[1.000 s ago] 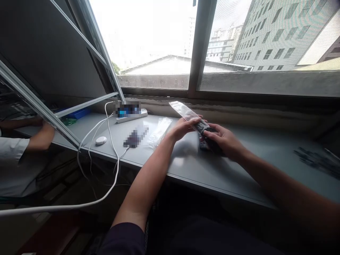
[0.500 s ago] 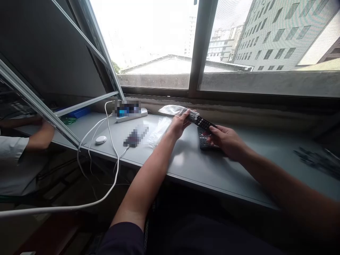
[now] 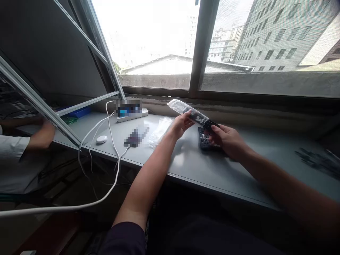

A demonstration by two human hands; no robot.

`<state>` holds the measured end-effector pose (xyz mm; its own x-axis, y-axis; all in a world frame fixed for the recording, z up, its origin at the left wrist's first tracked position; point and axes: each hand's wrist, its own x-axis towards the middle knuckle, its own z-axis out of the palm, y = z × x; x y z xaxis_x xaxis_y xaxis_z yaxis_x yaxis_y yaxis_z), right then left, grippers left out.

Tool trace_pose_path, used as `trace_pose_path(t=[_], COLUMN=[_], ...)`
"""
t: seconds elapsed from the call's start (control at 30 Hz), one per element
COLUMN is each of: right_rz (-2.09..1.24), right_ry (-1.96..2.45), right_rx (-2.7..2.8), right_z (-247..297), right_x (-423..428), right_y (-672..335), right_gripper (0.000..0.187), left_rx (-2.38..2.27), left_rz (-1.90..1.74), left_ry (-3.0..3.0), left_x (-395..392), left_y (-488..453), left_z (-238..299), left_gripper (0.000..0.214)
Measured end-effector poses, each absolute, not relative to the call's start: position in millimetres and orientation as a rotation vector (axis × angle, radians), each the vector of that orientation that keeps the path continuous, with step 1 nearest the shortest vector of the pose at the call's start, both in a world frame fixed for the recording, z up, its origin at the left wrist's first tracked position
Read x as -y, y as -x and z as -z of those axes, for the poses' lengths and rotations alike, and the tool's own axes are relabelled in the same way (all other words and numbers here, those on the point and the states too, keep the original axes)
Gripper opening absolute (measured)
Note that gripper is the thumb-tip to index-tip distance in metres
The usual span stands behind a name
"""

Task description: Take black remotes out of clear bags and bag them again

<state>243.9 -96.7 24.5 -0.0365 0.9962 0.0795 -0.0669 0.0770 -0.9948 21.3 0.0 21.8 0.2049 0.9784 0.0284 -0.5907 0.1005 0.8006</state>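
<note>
My left hand [image 3: 181,124] holds a black remote control [image 3: 198,118] from below, through the clear plastic bag [image 3: 177,106] that covers its far half. My right hand [image 3: 225,139] grips the remote's uncovered end with its fingertips. Just below that hand, a second black remote control [image 3: 203,138] lies flat on the grey table [image 3: 191,166], its lower end hidden by my fingers. Another clear plastic bag [image 3: 160,132] lies on the table to the left of my left hand.
A pixelated object [image 3: 136,136], a white mouse [image 3: 101,139] and a power strip [image 3: 130,116] with white cables stand on the table at left. A co-worker's hand [image 3: 47,131] rests beyond an open window frame [image 3: 39,104]. Dark items [image 3: 318,161] lie at right.
The remote has swung from pointing left along the window to slanting up-left, with more of it inside the bag. The second remote on the table now shows more clearly.
</note>
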Motion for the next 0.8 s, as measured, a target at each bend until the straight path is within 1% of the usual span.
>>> trace_pose_path(t=[0.13, 0.3, 0.43, 0.63, 0.73, 0.8], right_rz=[-1.2, -1.179, -1.183, -1.193, -1.17, -1.171], right_ry=[1.098, 1.083, 1.091, 1.041, 0.996, 0.983], right_rx=[1.222, 1.246, 1.247, 1.149, 1.147, 1.173], right_z=[-22, -20, -19, -19, -21, -24], right_x=[95, 94, 93, 92, 93, 95], right_y=[-244, -245, -245, -242, -242, -241], right_gripper=[0.023, 0.026, 0.028, 0.021, 0.026, 0.026], left_rx=[-0.648, -0.606, -0.597, -0.634, -0.675, -0.697], left_rz=[-1.392, -1.292, -1.237, -1.372, -1.458, -1.486], left_ry=[-0.678, -0.768, -0.829, -0.718, -0.61, -0.565], left_x=[-5, 1, 7, 1, -2, -3], left_y=[-22, -26, -28, -26, -24, -24], left_z=[-22, -20, -21, -24, -25, -26], left_gripper=[0.018, 0.019, 0.015, 0.014, 0.017, 0.018])
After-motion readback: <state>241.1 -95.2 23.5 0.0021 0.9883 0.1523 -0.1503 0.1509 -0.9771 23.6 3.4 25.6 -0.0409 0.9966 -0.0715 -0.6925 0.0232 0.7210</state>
